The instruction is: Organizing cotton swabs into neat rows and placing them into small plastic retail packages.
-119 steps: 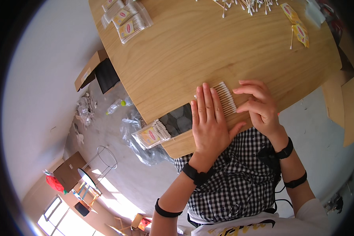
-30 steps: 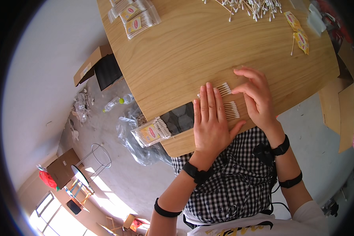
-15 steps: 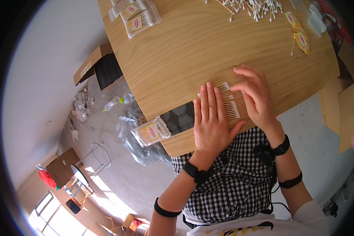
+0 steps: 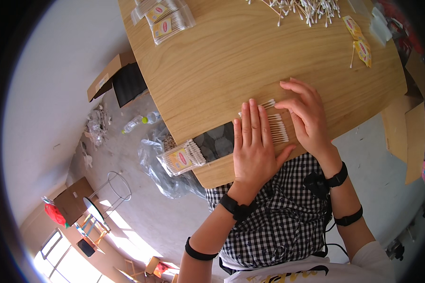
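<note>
My left hand (image 4: 255,141) lies flat, fingers stretched out, over a row of cotton swabs (image 4: 279,128) near the table's front edge. The white tips of the row stick out on the right of the hand, side by side. A few more swabs (image 4: 269,104) lie a little farther off, partly under the fingertips. My right hand (image 4: 307,113) hovers just right of these tips, its fingers apart and loosely bent, with nothing visible in them. On the left, a dark grey pad (image 4: 215,142) reaches toward my left hand. A clear pack of cotton swabs (image 4: 182,158) with a yellow label rests at its left end.
Filled swab packs (image 4: 167,23) lie at the far left of the wooden table (image 4: 212,70). A heap of loose swabs (image 4: 307,9) is at the far edge. Yellow label cards (image 4: 359,42) and clear plastic bags (image 4: 380,26) lie far right. Cardboard boxes (image 4: 396,132) stand beside the table.
A swab that lay slightly apart at the far end of the row now sits closer against the others. Both hands have hardly moved.
</note>
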`<control>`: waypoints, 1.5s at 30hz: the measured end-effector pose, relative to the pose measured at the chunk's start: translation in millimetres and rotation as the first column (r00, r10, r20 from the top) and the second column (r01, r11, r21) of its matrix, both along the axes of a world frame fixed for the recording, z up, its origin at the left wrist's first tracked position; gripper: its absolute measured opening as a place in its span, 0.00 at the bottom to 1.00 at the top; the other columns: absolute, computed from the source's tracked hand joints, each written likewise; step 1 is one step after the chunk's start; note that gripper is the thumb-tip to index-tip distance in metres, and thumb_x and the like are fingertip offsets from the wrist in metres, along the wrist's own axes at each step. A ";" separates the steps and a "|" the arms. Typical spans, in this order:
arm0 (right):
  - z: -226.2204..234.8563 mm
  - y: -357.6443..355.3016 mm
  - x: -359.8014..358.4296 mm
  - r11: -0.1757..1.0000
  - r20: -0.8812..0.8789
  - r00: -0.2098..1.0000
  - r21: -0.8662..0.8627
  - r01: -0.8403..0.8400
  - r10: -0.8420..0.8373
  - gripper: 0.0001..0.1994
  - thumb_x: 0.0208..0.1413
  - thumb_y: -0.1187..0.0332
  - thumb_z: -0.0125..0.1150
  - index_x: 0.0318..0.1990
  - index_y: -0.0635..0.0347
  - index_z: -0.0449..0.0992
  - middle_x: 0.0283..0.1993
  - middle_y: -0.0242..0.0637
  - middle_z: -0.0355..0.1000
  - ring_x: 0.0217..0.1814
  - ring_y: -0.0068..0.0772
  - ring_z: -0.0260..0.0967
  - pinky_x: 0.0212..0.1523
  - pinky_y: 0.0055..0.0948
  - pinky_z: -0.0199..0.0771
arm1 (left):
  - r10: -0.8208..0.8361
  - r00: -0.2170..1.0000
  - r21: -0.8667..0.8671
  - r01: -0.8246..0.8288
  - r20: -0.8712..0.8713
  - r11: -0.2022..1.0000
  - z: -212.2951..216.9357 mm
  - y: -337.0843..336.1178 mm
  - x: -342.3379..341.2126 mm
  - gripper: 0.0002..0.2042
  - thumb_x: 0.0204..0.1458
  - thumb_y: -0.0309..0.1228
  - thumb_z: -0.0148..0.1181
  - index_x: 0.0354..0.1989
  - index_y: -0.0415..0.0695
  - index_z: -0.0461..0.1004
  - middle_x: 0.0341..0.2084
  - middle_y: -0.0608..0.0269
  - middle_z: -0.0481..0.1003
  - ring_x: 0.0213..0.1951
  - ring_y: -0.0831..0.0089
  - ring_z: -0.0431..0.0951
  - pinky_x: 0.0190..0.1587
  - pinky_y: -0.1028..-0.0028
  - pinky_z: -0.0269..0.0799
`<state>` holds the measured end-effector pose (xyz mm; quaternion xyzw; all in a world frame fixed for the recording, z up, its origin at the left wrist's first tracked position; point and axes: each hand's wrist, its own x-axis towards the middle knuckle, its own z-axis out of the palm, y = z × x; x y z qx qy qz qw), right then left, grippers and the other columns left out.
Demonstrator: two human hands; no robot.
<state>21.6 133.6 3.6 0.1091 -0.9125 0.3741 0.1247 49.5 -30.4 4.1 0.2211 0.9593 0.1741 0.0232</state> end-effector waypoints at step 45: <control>44.4 21.5 -11.4 0.886 0.183 0.975 0.421 -0.196 0.129 0.07 0.38 0.76 0.63 0.23 0.61 0.69 0.26 0.37 0.66 0.34 0.38 0.68 0.40 0.33 0.69 | -0.023 0.999 -0.015 0.023 0.033 1.000 -1.9 -10.4 11.4 0.54 0.48 0.64 0.55 0.68 0.26 0.48 0.69 0.35 0.49 0.72 0.45 0.46 0.70 0.46 0.42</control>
